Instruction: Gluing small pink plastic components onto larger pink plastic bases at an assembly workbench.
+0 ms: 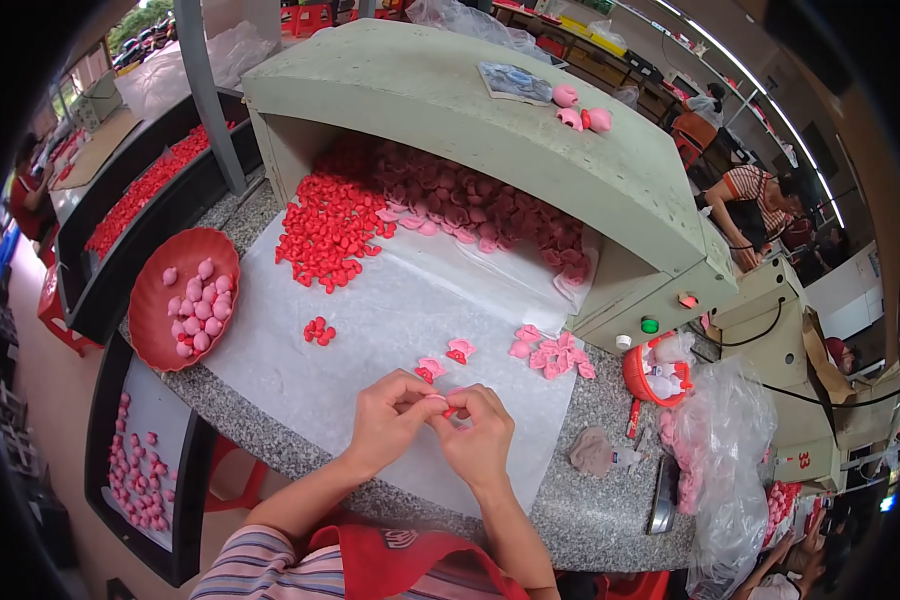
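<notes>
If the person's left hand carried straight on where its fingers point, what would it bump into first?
Probably the small pink-and-red piece at the fingertips, then almost at once the right hand, which faces the left hand; exact depth between them is hard to judge.

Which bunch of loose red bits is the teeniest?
The little red cluster alone on the white sheet: just a handful, while the red heap above it and the red bits in the black tray are far more.
</notes>
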Available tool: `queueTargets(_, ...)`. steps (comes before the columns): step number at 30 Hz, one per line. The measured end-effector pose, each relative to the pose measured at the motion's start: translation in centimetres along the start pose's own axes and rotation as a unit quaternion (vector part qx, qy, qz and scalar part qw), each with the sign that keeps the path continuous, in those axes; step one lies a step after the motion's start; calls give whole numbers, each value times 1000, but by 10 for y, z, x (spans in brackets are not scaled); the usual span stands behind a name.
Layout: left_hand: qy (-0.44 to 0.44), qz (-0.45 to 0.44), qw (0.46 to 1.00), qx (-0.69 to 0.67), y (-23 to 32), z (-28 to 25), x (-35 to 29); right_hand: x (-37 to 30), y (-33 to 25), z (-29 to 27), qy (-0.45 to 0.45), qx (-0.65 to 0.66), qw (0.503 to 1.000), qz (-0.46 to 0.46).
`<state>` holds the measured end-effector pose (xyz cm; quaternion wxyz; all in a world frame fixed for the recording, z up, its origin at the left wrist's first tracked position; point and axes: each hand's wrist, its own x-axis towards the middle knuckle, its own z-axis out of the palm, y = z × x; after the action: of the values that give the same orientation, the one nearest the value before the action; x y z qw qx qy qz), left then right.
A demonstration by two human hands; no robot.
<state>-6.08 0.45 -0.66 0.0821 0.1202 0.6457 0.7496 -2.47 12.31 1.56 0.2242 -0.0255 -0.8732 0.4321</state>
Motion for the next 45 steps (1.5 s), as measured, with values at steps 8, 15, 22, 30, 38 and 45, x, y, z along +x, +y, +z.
queueTargets(8, -125, 145, 937, 292, 12, 4, 153, 42, 35, 28, -5, -117, 992, -38)
queueTargets(15, -18, 131, 822, 553, -74, 106, 297, 83, 60, 83, -115, -156, 981, 1)
queueTargets(22, 39, 246, 784, 568, -118, 105, 331, 67, 51, 82, -154, -105, 980, -73)
queueTargets(30, -124, 112, 853, 494, -37, 26, 301, 107, 100, 18, 33, -122, 991, 52)
queueTargets(38, -111, 83, 788, 600, -39, 41, 270, 118, 103, 10, 15, -55, 989, 137)
queueTargets(45, -180, 88, 896, 397, 1, -18, 245, 108, 85, 3, -14, -29, 992, 126)
